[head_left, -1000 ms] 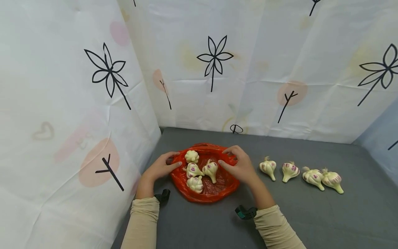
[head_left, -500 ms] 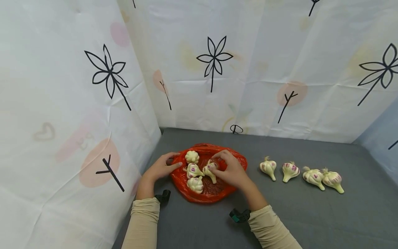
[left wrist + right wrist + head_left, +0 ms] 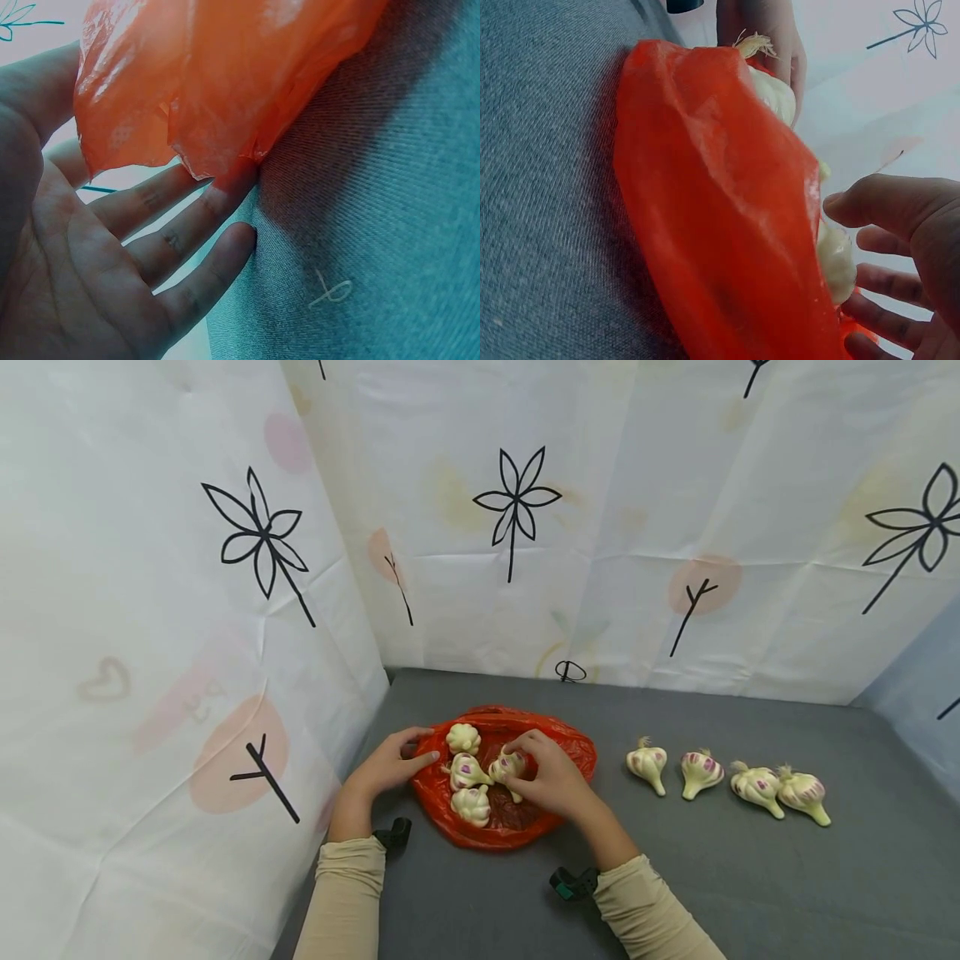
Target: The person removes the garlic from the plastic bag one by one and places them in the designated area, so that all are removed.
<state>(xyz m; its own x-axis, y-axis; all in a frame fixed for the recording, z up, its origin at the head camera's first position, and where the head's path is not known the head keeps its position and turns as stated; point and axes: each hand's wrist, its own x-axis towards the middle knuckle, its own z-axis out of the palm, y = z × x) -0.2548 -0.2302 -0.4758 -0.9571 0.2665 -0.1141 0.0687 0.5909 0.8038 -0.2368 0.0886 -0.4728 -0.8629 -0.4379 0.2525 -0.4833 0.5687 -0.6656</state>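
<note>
An open red plastic bag (image 3: 504,837) lies on the grey table with several garlic bulbs in it. At its left rim my left hand (image 3: 390,765) holds the plastic, thumb over the edge and fingers outside. The left wrist view shows the outer fingers (image 3: 196,247) loosely extended against the red film. My right hand (image 3: 555,777) reaches over the right side, thumb and fingers around the rightmost garlic bulb (image 3: 503,766) in the bag. In the right wrist view, fingers touch that bulb (image 3: 835,262) while the thumb stands a little apart. The bag wall partly hides the bulbs there.
To the right of the bag, several more garlic bulbs (image 3: 701,774) lie in a loose row, the last two touching. A white printed cloth (image 3: 600,527) hangs behind and to the left of the grey table (image 3: 480,902).
My right hand has left the bag's right rim and moved left to the rightmost bulb inside; its thumb has shifted slightly down. The left hand and all bulbs are unmoved.
</note>
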